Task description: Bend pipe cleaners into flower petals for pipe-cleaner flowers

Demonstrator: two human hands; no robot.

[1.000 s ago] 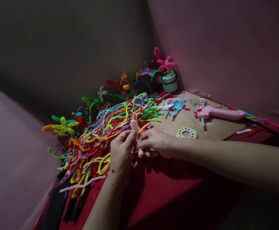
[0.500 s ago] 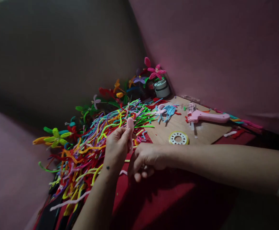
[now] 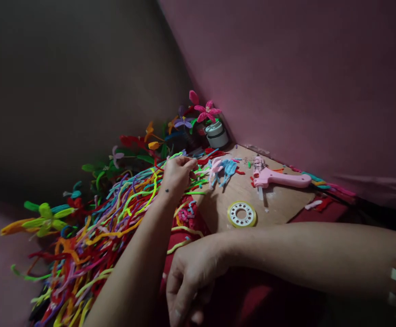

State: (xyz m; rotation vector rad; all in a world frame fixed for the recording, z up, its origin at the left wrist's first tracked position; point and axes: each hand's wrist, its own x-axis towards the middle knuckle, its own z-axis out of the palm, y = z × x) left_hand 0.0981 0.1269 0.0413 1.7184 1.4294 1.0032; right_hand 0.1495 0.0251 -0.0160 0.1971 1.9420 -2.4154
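My left hand (image 3: 180, 175) reaches over the far end of the heap of coloured pipe cleaners (image 3: 116, 227). Its thumb and fingers are pinched together, and whatever lies between them is hidden. Just right of its fingertips, a pink bent pipe-cleaner piece (image 3: 214, 169) lies beside light-blue pipe-cleaner loops (image 3: 229, 169) on a wooden board (image 3: 279, 204). Nearer to me, my right hand (image 3: 193, 277) hangs over the red cloth (image 3: 245, 295) with its fingers curled down. I cannot make out whether they hold anything.
On the board lie a pink glue gun (image 3: 281, 178) and a yellow-rimmed tape roll (image 3: 242, 214). Behind stand a lidded grey container (image 3: 216, 135) and several pipe-cleaner flowers, one pink (image 3: 207, 111) and one lime green (image 3: 47, 219). A pink wall (image 3: 286, 81) closes the back.
My left hand has moved forward toward the board; the pink loop it pinched no longer shows. My right hand has come nearer to me, its fingers turned down. The view has shifted slightly.
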